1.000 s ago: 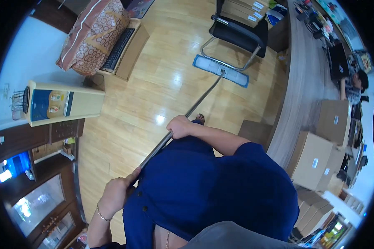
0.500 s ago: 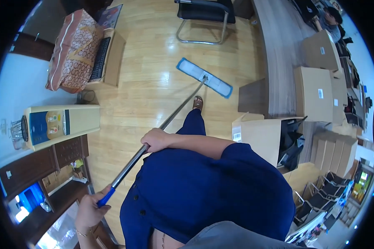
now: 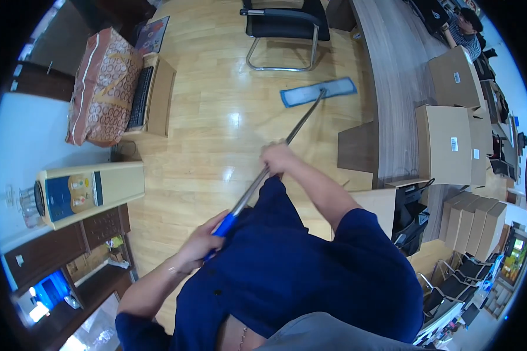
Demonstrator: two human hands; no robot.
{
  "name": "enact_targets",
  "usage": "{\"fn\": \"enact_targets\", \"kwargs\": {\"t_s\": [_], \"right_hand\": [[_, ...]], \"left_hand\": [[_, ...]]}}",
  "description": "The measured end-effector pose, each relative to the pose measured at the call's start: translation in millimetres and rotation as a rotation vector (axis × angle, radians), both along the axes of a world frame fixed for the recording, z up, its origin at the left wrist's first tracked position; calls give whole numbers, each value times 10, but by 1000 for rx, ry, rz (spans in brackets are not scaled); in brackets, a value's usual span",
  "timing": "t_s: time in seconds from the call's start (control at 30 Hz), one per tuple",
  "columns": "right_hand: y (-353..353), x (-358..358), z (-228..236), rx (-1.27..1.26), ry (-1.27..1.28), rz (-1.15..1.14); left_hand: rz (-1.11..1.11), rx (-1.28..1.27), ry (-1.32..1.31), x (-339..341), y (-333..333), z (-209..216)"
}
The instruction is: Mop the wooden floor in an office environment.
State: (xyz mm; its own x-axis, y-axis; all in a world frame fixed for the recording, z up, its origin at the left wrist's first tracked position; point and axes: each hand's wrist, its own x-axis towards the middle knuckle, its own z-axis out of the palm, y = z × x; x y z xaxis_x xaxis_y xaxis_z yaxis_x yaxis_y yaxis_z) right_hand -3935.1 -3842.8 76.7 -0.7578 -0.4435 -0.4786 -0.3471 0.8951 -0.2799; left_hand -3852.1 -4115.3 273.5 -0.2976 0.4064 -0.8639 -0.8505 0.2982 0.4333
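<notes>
A flat mop [image 3: 303,95] with a blue-edged, pale rectangular pad lies on the wooden floor, its metal pole slanting back toward me. My left hand [image 3: 206,240] is wrapped round the blue grip at the pole's near end, close to my body. Farther up the pole, my right hand [image 3: 277,158] is closed round the metal shaft. The pad is flat on the boards between a black chair [image 3: 287,24] and the wooden desk's side panel [image 3: 356,146].
A long wooden desk [image 3: 395,76] with cardboard boxes [image 3: 451,146] runs along the right, and a person [image 3: 465,38] sits beyond it. On the left stand a patterned bag [image 3: 102,88], a keyboard [image 3: 140,96] on a box and a cream water dispenser [image 3: 120,182].
The mop pad has moved right and slightly farther away, and has turned. Both hands have moved forward and right with the pole.
</notes>
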Motion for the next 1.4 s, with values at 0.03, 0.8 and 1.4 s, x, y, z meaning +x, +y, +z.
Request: {"fn": "enact_targets", "kwargs": {"t_s": [0.03,0.8,1.4], "right_hand": [[269,-141,71,69,25,-68],[393,-525,-916,83,101,-605],[-3023,1704,265,-308,457,-756]], "left_hand": [[-12,46,18,-109,278,-134],[-466,-34,77,-995,460,-679],[-525,-152,2153,1019,-2816,1030]]}}
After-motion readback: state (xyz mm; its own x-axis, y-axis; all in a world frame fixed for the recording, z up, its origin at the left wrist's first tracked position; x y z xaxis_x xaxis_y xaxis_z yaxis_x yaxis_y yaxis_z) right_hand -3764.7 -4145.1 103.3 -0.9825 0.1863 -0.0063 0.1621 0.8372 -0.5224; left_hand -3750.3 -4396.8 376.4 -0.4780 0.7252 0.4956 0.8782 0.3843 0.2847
